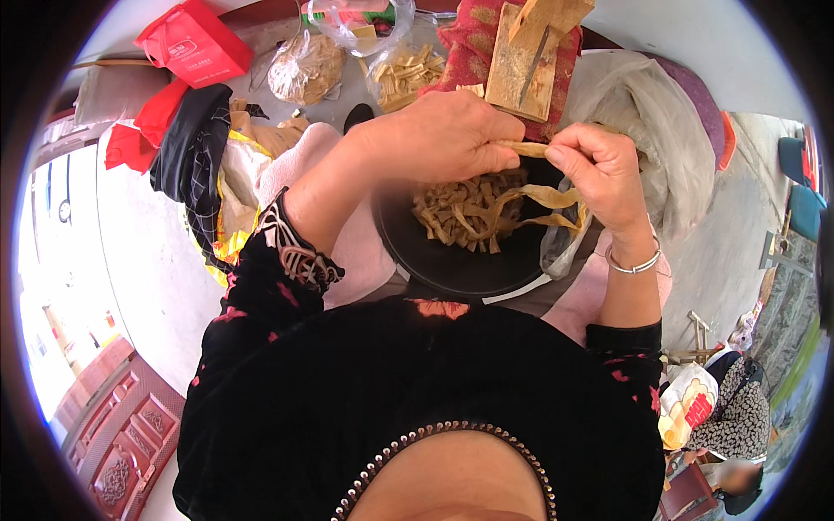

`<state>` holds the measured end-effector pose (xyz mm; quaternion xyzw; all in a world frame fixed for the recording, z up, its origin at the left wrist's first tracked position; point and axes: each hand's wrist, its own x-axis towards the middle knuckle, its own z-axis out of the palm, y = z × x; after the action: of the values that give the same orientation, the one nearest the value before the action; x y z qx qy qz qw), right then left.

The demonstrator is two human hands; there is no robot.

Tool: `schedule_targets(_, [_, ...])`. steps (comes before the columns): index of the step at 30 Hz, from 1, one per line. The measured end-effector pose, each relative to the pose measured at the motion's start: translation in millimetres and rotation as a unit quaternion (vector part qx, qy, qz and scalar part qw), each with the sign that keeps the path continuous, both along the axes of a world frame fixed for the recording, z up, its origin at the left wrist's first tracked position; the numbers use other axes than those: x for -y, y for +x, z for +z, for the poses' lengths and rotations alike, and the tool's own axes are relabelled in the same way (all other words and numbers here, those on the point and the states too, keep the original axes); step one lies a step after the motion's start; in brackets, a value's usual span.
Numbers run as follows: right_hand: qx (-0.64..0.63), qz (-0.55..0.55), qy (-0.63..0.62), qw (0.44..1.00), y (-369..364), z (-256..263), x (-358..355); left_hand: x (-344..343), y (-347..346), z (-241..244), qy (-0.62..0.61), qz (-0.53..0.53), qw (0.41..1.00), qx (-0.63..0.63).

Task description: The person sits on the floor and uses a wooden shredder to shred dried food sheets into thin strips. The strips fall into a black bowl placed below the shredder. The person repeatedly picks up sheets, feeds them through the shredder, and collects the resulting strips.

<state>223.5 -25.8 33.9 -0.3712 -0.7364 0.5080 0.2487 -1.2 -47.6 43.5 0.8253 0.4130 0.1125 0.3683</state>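
Observation:
Above a black basin, my left hand pinches one end of a flat yellowish strip between thumb and fingers. My right hand grips the same strip a short way to the right, so that a short length spans the two hands. A longer ribbon-like strip loops below my right hand over the basin. Inside the basin lies a heap of short, light-brown folded pieces. At the basin's right side hangs a clear plastic bag. My left hand hides part of the basin's far rim.
Beyond my hands, a wooden board with a metal blade rests on red patterned cloth. Bags of cut pieces and of a tan material stand on the floor. A large translucent sack is at right; another person sits lower right.

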Motion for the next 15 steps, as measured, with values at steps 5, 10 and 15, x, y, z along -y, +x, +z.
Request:
schedule_targets(5, [-0.013, -0.051, 0.017, 0.998, -3, -8, -26, -18, -1, -16, 0.129, 0.143, 0.981, -0.034])
schedule_targets(10, [-0.039, -0.168, 0.073, 0.982, -22, -13, -51, -51, 0, -27, 0.26, 0.259, 0.929, -0.035])
schedule_targets(15, [0.065, -0.185, 0.173, 0.965, -28, -34, -71, -62, 3, -37, 0.245, 0.277, 0.928, -0.037])
